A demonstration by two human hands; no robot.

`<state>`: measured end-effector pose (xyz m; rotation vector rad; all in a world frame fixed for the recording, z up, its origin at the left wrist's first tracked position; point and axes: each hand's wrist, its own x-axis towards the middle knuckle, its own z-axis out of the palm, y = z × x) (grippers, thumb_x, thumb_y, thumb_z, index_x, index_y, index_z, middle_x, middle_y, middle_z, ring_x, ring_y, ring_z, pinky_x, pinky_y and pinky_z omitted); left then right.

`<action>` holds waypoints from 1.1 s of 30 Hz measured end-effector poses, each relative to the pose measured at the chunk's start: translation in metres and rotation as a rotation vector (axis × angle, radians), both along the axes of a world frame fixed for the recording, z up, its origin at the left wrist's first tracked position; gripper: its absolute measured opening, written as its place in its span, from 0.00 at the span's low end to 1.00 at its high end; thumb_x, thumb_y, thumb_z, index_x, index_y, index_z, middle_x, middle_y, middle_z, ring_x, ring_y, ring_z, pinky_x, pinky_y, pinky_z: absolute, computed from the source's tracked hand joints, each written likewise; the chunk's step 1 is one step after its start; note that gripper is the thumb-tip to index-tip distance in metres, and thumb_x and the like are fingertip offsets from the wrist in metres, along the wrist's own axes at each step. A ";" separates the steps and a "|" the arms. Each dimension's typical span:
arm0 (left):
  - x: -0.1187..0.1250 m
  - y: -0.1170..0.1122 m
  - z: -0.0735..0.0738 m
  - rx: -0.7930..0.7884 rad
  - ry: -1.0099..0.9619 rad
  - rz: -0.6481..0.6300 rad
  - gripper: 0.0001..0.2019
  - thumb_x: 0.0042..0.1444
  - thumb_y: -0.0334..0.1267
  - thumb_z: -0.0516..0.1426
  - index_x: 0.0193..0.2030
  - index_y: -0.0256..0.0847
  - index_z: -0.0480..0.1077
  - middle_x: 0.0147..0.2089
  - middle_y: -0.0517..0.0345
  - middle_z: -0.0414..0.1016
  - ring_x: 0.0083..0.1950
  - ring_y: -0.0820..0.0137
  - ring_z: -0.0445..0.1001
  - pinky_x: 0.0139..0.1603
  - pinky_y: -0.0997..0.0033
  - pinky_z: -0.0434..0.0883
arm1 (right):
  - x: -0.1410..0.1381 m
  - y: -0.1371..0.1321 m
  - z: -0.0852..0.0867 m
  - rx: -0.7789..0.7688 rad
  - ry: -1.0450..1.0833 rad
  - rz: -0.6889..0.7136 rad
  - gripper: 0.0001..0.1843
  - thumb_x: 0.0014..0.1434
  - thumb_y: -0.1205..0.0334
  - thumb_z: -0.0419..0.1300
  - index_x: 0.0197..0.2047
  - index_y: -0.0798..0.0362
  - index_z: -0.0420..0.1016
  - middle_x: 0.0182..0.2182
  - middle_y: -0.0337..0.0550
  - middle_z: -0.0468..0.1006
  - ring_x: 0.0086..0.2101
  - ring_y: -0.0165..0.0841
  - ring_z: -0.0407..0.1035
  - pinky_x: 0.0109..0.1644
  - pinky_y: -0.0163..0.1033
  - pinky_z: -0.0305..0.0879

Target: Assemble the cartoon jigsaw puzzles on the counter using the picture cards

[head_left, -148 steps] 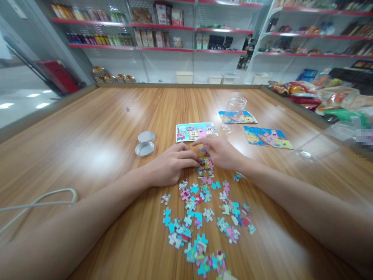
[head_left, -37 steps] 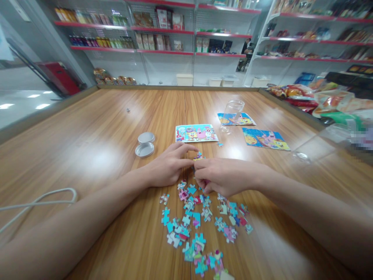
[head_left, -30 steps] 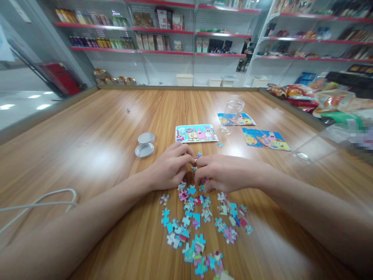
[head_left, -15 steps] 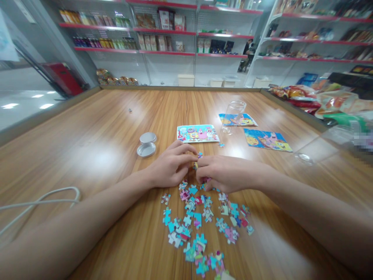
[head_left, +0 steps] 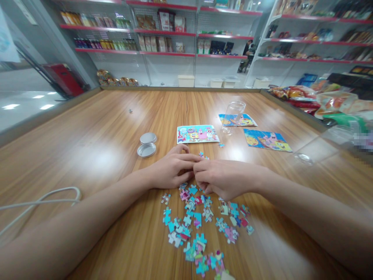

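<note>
My left hand (head_left: 172,168) rests on the table with its fingers spread, and its index finger reaches to the fingertips of my right hand (head_left: 217,175). The right hand's fingers are curled together and point down; whatever they grip is hidden beneath them. A few puzzle pieces (head_left: 202,154) peek out just past the fingertips. On the near side, a loose scatter of jigsaw puzzle pieces (head_left: 190,204), mostly light blue, pink and white, spreads toward me. Beyond the hands lies a cartoon picture card (head_left: 198,134), with a single blue piece (head_left: 221,145) near its right corner.
Two round metal lids (head_left: 146,149) lie left of the card. A clear plastic jar (head_left: 233,116) stands on a blue picture (head_left: 247,119), near another blue picture (head_left: 267,140). Another clear container (head_left: 317,146) lies at right. A white cable (head_left: 58,194) loops at left.
My right hand has shifted slightly left and its fingers have curled in more, covering pieces between the hands. The left fingers have moved a little, now meeting the right fingertips.
</note>
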<state>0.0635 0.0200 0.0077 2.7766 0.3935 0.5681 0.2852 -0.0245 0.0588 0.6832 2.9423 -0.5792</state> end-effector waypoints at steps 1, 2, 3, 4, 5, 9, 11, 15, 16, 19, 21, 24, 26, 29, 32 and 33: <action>0.000 0.000 0.000 -0.012 -0.004 -0.008 0.15 0.63 0.30 0.55 0.53 0.47 0.77 0.62 0.57 0.76 0.52 0.64 0.72 0.62 0.55 0.64 | 0.000 0.000 0.000 -0.008 0.012 -0.002 0.03 0.58 0.71 0.62 0.37 0.56 0.74 0.37 0.46 0.74 0.41 0.36 0.67 0.44 0.40 0.63; 0.000 0.000 0.001 -0.023 -0.004 -0.017 0.15 0.63 0.30 0.55 0.52 0.47 0.77 0.61 0.57 0.76 0.52 0.64 0.72 0.62 0.55 0.63 | 0.000 0.000 0.000 -0.016 0.027 -0.005 0.06 0.58 0.72 0.62 0.40 0.56 0.75 0.38 0.46 0.75 0.42 0.37 0.68 0.45 0.40 0.64; 0.000 0.000 0.001 -0.032 -0.005 -0.027 0.14 0.63 0.30 0.56 0.51 0.47 0.77 0.60 0.57 0.77 0.51 0.65 0.72 0.62 0.55 0.63 | 0.000 0.000 0.000 -0.019 0.042 -0.008 0.08 0.59 0.73 0.61 0.43 0.56 0.76 0.39 0.47 0.75 0.43 0.37 0.68 0.46 0.40 0.64; 0.000 0.000 0.002 -0.038 -0.003 -0.036 0.13 0.63 0.31 0.56 0.50 0.47 0.78 0.59 0.57 0.77 0.51 0.65 0.72 0.62 0.55 0.63 | 0.000 0.000 -0.001 -0.014 0.054 -0.009 0.10 0.59 0.73 0.61 0.45 0.56 0.76 0.41 0.48 0.75 0.44 0.37 0.68 0.46 0.41 0.64; 0.000 -0.001 0.002 -0.041 0.002 -0.038 0.13 0.63 0.30 0.55 0.49 0.47 0.78 0.58 0.57 0.78 0.51 0.65 0.72 0.62 0.55 0.63 | 0.000 0.000 -0.001 -0.008 0.058 -0.008 0.10 0.60 0.73 0.61 0.45 0.56 0.76 0.41 0.49 0.75 0.45 0.38 0.68 0.46 0.41 0.65; 0.000 -0.001 0.004 -0.038 0.018 -0.034 0.12 0.64 0.30 0.55 0.48 0.46 0.78 0.55 0.57 0.79 0.49 0.66 0.72 0.62 0.56 0.62 | 0.000 0.000 -0.003 0.020 0.045 -0.008 0.08 0.61 0.70 0.62 0.45 0.57 0.76 0.41 0.49 0.76 0.45 0.38 0.68 0.46 0.41 0.65; -0.001 0.001 0.003 -0.033 0.018 -0.043 0.12 0.64 0.31 0.55 0.47 0.46 0.78 0.55 0.57 0.79 0.49 0.66 0.72 0.63 0.56 0.62 | 0.000 0.001 -0.003 0.012 0.049 -0.017 0.09 0.61 0.69 0.64 0.46 0.57 0.77 0.43 0.49 0.76 0.46 0.38 0.69 0.47 0.41 0.65; -0.004 0.007 0.001 0.003 0.006 -0.032 0.12 0.64 0.33 0.56 0.48 0.47 0.79 0.57 0.56 0.78 0.52 0.64 0.71 0.64 0.54 0.62 | 0.000 0.003 -0.002 -0.025 0.040 -0.048 0.07 0.60 0.67 0.66 0.43 0.57 0.78 0.43 0.48 0.75 0.45 0.37 0.69 0.46 0.40 0.66; -0.005 0.008 0.000 0.010 0.002 -0.023 0.13 0.64 0.33 0.56 0.50 0.48 0.79 0.58 0.56 0.78 0.52 0.64 0.71 0.64 0.53 0.62 | 0.000 0.004 -0.001 -0.028 0.044 -0.059 0.08 0.60 0.67 0.66 0.44 0.57 0.77 0.43 0.48 0.75 0.45 0.37 0.69 0.46 0.40 0.65; -0.007 0.009 0.000 0.007 0.003 0.000 0.13 0.64 0.37 0.58 0.53 0.48 0.78 0.59 0.55 0.77 0.54 0.62 0.69 0.64 0.52 0.62 | 0.000 0.006 -0.003 -0.025 0.058 -0.079 0.09 0.61 0.66 0.66 0.45 0.57 0.77 0.44 0.49 0.76 0.44 0.37 0.69 0.46 0.41 0.65; -0.007 0.007 0.002 -0.011 0.015 0.007 0.12 0.62 0.41 0.60 0.52 0.48 0.78 0.59 0.55 0.77 0.56 0.60 0.67 0.63 0.53 0.62 | 0.000 0.007 -0.004 -0.021 0.062 -0.075 0.07 0.61 0.64 0.67 0.41 0.57 0.77 0.42 0.47 0.76 0.44 0.36 0.69 0.45 0.40 0.65; -0.007 0.004 0.005 -0.040 0.047 0.017 0.15 0.59 0.46 0.63 0.51 0.46 0.78 0.59 0.54 0.75 0.58 0.58 0.64 0.65 0.53 0.62 | 0.000 0.008 -0.004 -0.027 0.056 -0.066 0.08 0.61 0.61 0.68 0.36 0.56 0.77 0.38 0.44 0.75 0.42 0.35 0.69 0.43 0.38 0.64; -0.007 0.003 0.006 -0.055 0.062 0.014 0.16 0.58 0.47 0.64 0.51 0.45 0.78 0.59 0.54 0.74 0.59 0.57 0.63 0.65 0.52 0.62 | -0.001 0.007 -0.003 -0.033 0.039 -0.068 0.08 0.61 0.60 0.68 0.36 0.56 0.76 0.36 0.43 0.74 0.42 0.34 0.68 0.43 0.38 0.63; -0.008 0.003 0.007 -0.072 0.058 0.006 0.18 0.57 0.48 0.65 0.52 0.46 0.77 0.60 0.53 0.74 0.60 0.56 0.62 0.66 0.51 0.62 | -0.001 0.005 -0.002 -0.030 0.008 -0.073 0.09 0.61 0.60 0.68 0.36 0.57 0.76 0.36 0.43 0.74 0.43 0.36 0.68 0.43 0.39 0.63; -0.007 0.002 0.008 -0.086 0.054 0.010 0.20 0.55 0.49 0.66 0.52 0.45 0.76 0.60 0.53 0.73 0.61 0.56 0.61 0.66 0.51 0.61 | 0.000 0.003 -0.001 -0.015 -0.010 -0.068 0.09 0.61 0.60 0.67 0.37 0.57 0.76 0.36 0.44 0.74 0.43 0.36 0.68 0.43 0.39 0.63; -0.007 0.002 0.008 -0.091 0.057 0.009 0.20 0.55 0.49 0.67 0.52 0.45 0.76 0.60 0.53 0.73 0.61 0.56 0.61 0.66 0.51 0.61 | 0.000 0.003 -0.001 -0.013 -0.010 -0.068 0.09 0.62 0.60 0.67 0.37 0.57 0.76 0.36 0.45 0.74 0.43 0.36 0.68 0.43 0.39 0.63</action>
